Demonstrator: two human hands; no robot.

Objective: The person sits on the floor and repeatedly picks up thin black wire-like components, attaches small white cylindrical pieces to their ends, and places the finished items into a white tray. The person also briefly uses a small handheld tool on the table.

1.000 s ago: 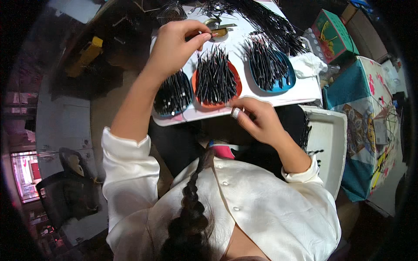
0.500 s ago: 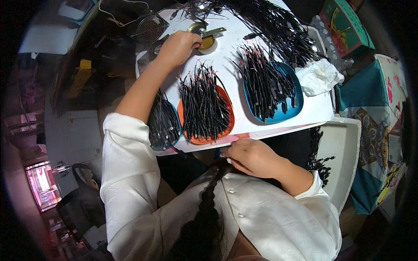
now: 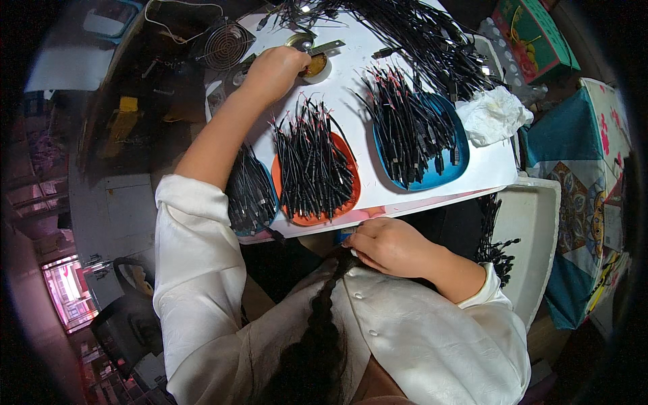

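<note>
My left hand [image 3: 275, 73] reaches to the far side of the table, its fingers pinched together at the rim of a small round tin [image 3: 316, 66] with amber-brown stuff inside. Whatever those fingers hold is hidden. A narrow metal strip [image 3: 327, 48] lies across the tin. Close to my body, just off the near table edge, my right hand [image 3: 395, 248] is closed with its fingers curled; its contents cannot be made out. Between the hands stands an orange tray [image 3: 351, 192] heaped with short black cables [image 3: 312, 169] whose tips show reddish wires.
A blue tray [image 3: 460, 145] of black cables stands to the right, another [image 3: 271, 217] at the left. Loose long cables [image 3: 418, 34] cover the table's back. Crumpled white tissue [image 3: 493, 116] lies at the right edge. A fan grille [image 3: 228, 46] sits back left, a white bin [image 3: 530, 236] right.
The view has shifted slightly, so the table and trays sit a little further left. Both hands keep nearly the same places and poses.
</note>
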